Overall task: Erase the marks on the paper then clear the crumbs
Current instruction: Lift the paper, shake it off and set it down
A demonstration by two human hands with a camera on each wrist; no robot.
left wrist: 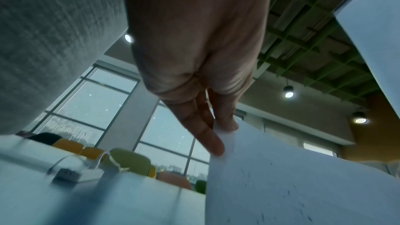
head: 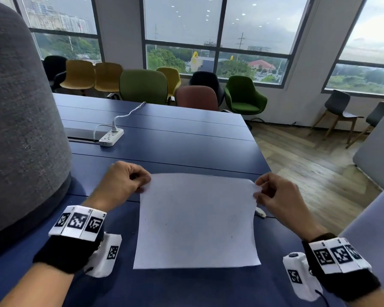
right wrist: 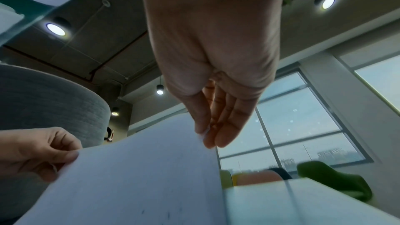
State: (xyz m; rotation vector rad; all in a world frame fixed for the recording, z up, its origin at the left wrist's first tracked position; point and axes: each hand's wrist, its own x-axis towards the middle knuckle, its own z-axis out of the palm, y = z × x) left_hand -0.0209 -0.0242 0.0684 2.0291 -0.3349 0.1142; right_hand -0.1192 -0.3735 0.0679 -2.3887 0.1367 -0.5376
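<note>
A white sheet of paper point(head: 195, 220) hangs tilted above the blue table point(head: 175, 138), its far edge raised. My left hand point(head: 142, 181) pinches the far left corner and my right hand point(head: 258, 189) pinches the far right corner. Small dark crumbs and faint specks dot the paper point(left wrist: 303, 186). In the left wrist view the left hand point(left wrist: 223, 136) holds the corner between thumb and fingers. The right wrist view shows the right hand point(right wrist: 205, 134) pinching the paper point(right wrist: 140, 177). A white eraser point(head: 260, 212) lies on the table just under the right hand, partly hidden by the sheet.
A white power strip point(head: 111, 137) with a cable lies on the table further back. A grey felt partition point(head: 20, 107) rises at the left. Several chairs point(head: 144, 85) stand beyond the table. The table's right edge drops to wooden floor point(head: 308, 162).
</note>
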